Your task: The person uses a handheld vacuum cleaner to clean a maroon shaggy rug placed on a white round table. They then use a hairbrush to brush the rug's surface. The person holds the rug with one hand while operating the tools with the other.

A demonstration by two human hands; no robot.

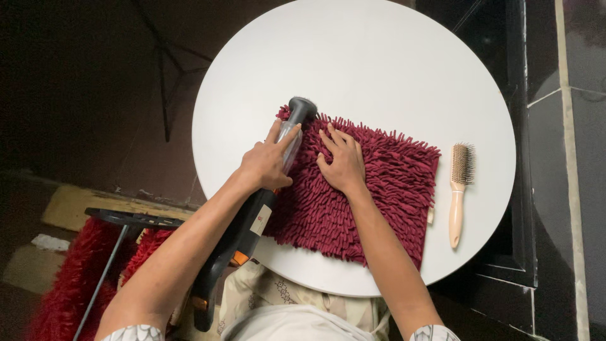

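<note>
Pressing the shaggy maroon mat (372, 189) flat at table centre, the right hand (343, 163) lies spread, fingers apart, palm down on the pile. At its 9 o'clock the left hand (266, 163) wraps a black handheld vacuum (265, 189), nozzle tip touching the mat's upper-left corner. Judged best: keep the mat pinned, draw the nozzle slowly along the pile. Round white table (379, 69), smooth. Wooden-handled hairbrush (459, 192) at 3 o'clock, apart from the mat. Red fluffy mop (76, 278) below left.

Head view, steeply down, near table (391, 57)
</note>
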